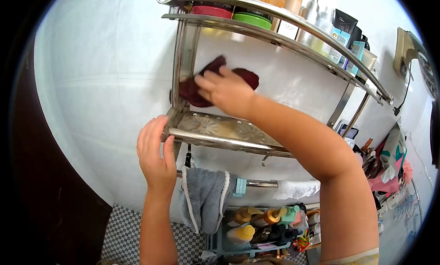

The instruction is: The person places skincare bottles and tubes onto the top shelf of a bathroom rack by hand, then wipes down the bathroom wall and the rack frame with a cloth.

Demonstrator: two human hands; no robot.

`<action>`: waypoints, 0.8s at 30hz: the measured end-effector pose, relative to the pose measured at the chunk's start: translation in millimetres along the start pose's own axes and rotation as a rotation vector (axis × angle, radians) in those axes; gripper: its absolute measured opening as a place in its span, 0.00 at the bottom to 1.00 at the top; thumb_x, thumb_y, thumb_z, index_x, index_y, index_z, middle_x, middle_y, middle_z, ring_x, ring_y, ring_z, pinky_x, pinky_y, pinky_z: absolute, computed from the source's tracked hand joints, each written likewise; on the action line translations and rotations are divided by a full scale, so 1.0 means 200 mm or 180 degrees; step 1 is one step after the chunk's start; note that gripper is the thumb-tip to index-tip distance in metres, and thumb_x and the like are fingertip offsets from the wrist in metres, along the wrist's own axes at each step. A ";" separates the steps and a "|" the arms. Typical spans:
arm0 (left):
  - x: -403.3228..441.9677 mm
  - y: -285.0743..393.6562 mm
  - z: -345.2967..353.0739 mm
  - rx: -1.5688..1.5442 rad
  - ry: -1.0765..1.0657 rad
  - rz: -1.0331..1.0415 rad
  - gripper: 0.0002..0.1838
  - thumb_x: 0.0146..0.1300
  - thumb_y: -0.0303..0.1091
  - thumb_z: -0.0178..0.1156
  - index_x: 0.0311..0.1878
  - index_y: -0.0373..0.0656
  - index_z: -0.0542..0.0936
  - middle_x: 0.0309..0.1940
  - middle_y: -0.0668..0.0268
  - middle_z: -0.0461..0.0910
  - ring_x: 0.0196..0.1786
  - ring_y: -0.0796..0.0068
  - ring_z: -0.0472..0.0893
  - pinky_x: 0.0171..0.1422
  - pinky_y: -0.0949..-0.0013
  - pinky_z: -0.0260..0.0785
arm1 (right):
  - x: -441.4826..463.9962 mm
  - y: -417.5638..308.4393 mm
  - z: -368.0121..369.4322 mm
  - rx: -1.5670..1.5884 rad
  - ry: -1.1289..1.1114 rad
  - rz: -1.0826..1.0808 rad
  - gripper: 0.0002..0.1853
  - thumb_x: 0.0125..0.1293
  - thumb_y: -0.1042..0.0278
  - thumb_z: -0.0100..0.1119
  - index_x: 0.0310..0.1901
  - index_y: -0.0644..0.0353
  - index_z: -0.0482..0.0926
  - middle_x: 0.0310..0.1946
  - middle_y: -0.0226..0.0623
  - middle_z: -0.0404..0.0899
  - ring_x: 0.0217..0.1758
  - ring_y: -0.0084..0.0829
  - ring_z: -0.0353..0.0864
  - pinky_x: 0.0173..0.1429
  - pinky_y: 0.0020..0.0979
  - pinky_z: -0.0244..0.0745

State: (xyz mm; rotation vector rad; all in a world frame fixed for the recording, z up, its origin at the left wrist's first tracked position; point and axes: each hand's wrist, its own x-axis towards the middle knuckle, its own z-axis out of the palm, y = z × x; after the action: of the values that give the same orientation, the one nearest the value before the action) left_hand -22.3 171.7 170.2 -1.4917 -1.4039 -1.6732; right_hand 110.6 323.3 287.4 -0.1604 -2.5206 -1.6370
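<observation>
My right hand (228,93) reaches across between the two levels of a metal wall shelf and holds a dark maroon cloth (197,93). Part of the cloth bunches around the left upright post (178,58), while another fold sticks out beyond my fingers. The hand is slightly blurred. At the lower left corner, my left hand (156,150) grips the end of the shelf's front rail (220,140), thumb in front and fingers over the side. Below the cloth lies the lower shelf plate (206,124), with flower-shaped cutouts and a stained-looking surface.
Jars, bottles and tubes (316,26) crowd the upper shelf (256,29). A grey towel (206,196) hangs from a bar underneath, beside a blue clip (239,187). Pump bottles fill a rack (220,246) near the checkered floor (123,228). A fan (421,63) is at right.
</observation>
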 end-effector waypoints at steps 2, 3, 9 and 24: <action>0.01 0.00 -0.01 -0.0034 0.0023 -0.0031 0.17 0.58 0.21 0.51 0.52 0.37 0.72 0.51 0.57 0.72 0.55 0.61 0.70 0.58 0.65 0.63 | -0.03 -0.06 0.03 0.0080 -0.0153 -0.0241 0.17 0.54 0.65 0.50 0.47 0.51 0.78 0.51 0.28 0.66 0.53 0.25 0.63 0.51 0.32 0.61; 0.01 0.00 -0.01 -0.0077 0.0032 -0.0049 0.17 0.57 0.22 0.52 0.51 0.38 0.73 0.50 0.58 0.73 0.55 0.59 0.70 0.59 0.63 0.60 | -0.03 -0.07 0.01 0.0172 -0.0220 -0.0330 0.16 0.54 0.65 0.50 0.45 0.51 0.79 0.50 0.26 0.66 0.53 0.24 0.63 0.52 0.31 0.61; 0.01 0.00 -0.02 -0.0159 0.0058 -0.0042 0.17 0.56 0.23 0.54 0.50 0.40 0.74 0.49 0.59 0.75 0.55 0.58 0.70 0.60 0.61 0.59 | -0.02 0.10 -0.13 0.0689 -0.0449 -0.0075 0.10 0.54 0.66 0.50 0.37 0.51 0.79 0.51 0.31 0.68 0.54 0.30 0.66 0.55 0.36 0.61; 0.01 0.02 -0.02 -0.0101 -0.0104 -0.0140 0.16 0.60 0.22 0.49 0.52 0.38 0.72 0.52 0.57 0.72 0.56 0.59 0.69 0.57 0.64 0.62 | -0.40 0.12 -0.01 0.1125 -0.0264 0.0078 0.15 0.53 0.70 0.51 0.42 0.46 0.80 0.55 0.27 0.66 0.59 0.28 0.61 0.54 0.40 0.58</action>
State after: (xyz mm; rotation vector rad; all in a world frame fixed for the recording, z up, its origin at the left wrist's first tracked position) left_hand -21.3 167.6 174.3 -1.5223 -1.4434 -1.7123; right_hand 193.0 329.4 297.1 -0.2236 -2.8059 -1.1719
